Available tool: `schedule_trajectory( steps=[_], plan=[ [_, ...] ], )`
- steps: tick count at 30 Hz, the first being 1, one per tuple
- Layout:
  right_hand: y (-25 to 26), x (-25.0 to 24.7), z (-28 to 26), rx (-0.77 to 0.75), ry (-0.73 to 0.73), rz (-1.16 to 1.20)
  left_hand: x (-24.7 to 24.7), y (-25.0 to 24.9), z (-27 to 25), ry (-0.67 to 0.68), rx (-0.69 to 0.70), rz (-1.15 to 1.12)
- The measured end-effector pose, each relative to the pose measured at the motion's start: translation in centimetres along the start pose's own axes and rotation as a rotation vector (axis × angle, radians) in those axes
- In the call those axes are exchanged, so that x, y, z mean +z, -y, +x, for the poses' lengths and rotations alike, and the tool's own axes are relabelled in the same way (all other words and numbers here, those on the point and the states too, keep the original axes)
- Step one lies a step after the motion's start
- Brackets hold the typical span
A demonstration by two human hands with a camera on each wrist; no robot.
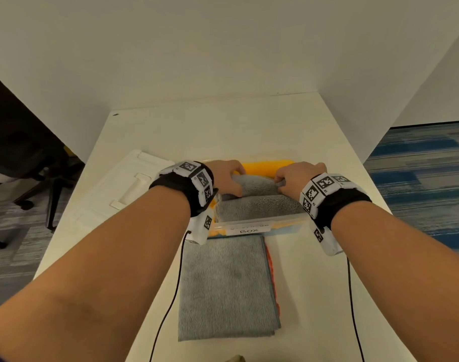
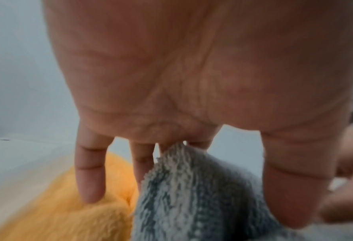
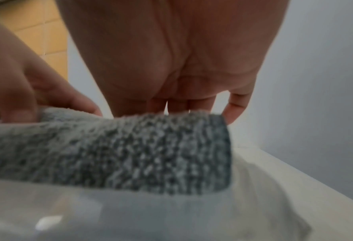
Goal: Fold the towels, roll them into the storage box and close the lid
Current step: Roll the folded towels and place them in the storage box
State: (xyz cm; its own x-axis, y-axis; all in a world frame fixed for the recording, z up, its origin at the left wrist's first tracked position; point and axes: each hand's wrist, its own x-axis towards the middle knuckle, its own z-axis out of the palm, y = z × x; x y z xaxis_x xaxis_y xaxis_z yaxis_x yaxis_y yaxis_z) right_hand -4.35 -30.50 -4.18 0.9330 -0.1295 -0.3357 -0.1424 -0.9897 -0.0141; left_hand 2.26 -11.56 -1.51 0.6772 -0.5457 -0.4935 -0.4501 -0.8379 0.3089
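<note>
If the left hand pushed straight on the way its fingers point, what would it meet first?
Most likely the orange towel: the left hand grips the grey rolled towel, and its little finger looks already on the orange pile. Depth is blurry.

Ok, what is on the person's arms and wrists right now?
Both forearms are bare, no sleeves. The left wrist and right wrist each carry a black strap with a band of white blocks printed with black square markers. A thin black cable hangs from the left unit, another cable from the right. The hands wear no gloves.
</note>
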Motion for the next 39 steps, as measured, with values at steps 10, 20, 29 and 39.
schedule_trajectory(
  steps=[10, 20, 29, 39],
  plan=[
    [0.8, 1.3, 0.0, 0.025, 0.082, -0.042, 2.2, 0.0, -0.7, 0.067, 0.005, 0.378],
    [1.7, 0.6, -3.1, 0.078, -0.305, 0.031, 1.5, 1.5, -3.1, -0.186, -0.089, 0.125],
    [6.5, 0.8, -7.1, -0.202, -0.163, 0.305, 3.1, 3.0, -7.8, -0.177, -0.208, -0.171],
    [9.3, 4.1, -7.8, -0.270, 0.265, 0.133, 5.9, 4.8, -12.0, 0.283, -0.351, -0.331]
  ],
)
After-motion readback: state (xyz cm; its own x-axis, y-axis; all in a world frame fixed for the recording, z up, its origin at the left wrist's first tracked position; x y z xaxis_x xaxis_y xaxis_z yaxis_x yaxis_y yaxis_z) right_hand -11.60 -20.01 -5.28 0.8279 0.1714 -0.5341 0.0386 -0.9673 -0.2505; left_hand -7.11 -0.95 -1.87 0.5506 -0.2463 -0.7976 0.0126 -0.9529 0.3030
